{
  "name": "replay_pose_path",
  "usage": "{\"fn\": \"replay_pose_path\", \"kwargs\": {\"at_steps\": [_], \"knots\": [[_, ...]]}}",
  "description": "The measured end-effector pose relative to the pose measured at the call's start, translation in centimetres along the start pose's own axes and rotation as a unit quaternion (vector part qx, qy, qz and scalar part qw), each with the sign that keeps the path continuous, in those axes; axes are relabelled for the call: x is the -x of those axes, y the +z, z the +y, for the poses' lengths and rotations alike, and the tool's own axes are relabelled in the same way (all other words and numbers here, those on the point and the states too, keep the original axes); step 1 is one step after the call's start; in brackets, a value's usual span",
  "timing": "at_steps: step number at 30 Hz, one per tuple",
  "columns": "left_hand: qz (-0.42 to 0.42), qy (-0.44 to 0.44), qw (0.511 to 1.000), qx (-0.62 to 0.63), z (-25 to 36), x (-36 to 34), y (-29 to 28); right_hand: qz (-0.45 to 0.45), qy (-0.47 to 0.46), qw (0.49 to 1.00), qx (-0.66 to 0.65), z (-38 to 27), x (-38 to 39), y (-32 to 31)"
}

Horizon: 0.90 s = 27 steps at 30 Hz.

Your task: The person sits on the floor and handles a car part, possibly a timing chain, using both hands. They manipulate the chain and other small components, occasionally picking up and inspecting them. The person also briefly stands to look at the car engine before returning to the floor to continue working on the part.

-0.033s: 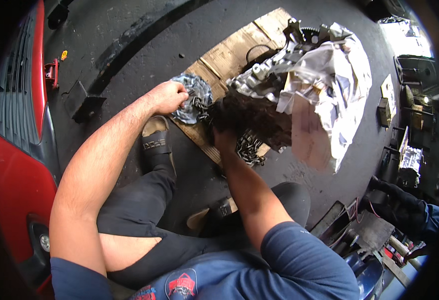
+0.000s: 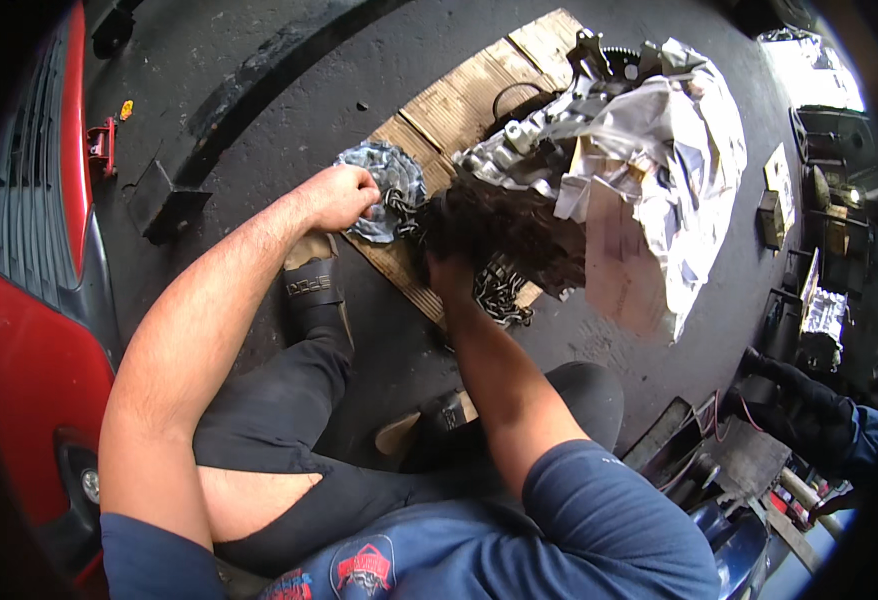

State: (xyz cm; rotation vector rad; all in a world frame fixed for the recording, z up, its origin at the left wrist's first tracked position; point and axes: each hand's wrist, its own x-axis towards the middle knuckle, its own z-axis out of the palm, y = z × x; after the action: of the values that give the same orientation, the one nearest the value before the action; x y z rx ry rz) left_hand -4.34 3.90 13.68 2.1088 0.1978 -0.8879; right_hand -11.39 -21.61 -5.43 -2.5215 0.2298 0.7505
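Note:
My left hand [image 2: 344, 197] is curled closed at the crumpled blue-grey rag [image 2: 379, 160]; what lies in its fingers is hidden. Beside it, a dark metal chain [image 2: 407, 212] crosses the rag toward a heap of links [image 2: 499, 300] on the cardboard sheet [image 2: 419, 125]. My right hand [image 2: 447, 270] reaches into shadow beneath the engine block [image 2: 519, 135], its fingers hidden. The engine, with a toothed ring at the top, is partly wrapped in torn white paper and plastic [image 2: 689, 140].
A red car bumper [image 2: 29, 370] borders the left, near a red jack [image 2: 101, 150] and black metal bracket [image 2: 169, 195]. My sandaled feet [image 2: 314, 285] are below the cardboard. At right are metal parts [image 2: 824, 320], tools, and another person's dark-clad leg [image 2: 799, 400].
The view has shifted very slightly, with the engine and cardboard a little higher in the picture. My hands stay in about the same places.

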Motion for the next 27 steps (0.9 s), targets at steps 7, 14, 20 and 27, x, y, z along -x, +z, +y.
{"fn": "replay_pose_path", "kwargs": {"at_steps": [7, 14, 20, 27], "knots": [[-0.083, 0.001, 0.976, -0.204, 0.0, -2.1, 0.4, -0.064, -0.051, 0.997, -0.003, 0.0, 2.1, -1.5], [0.0, 0.02, 0.996, -0.082, 1.8, -2.7, -0.2, -0.03, -0.017, 0.999, 0.025, -1.0, 1.5, -1.3], [-0.063, 0.034, 0.949, -0.306, -1.8, -2.0, 0.5, -0.103, -0.07, 0.987, -0.097, -2.9, 4.5, -6.2], [-0.038, 0.058, 0.952, -0.297, -3.1, -2.0, -5.1, -0.272, 0.011, 0.881, -0.386, -7.3, 13.5, -17.2]]}}
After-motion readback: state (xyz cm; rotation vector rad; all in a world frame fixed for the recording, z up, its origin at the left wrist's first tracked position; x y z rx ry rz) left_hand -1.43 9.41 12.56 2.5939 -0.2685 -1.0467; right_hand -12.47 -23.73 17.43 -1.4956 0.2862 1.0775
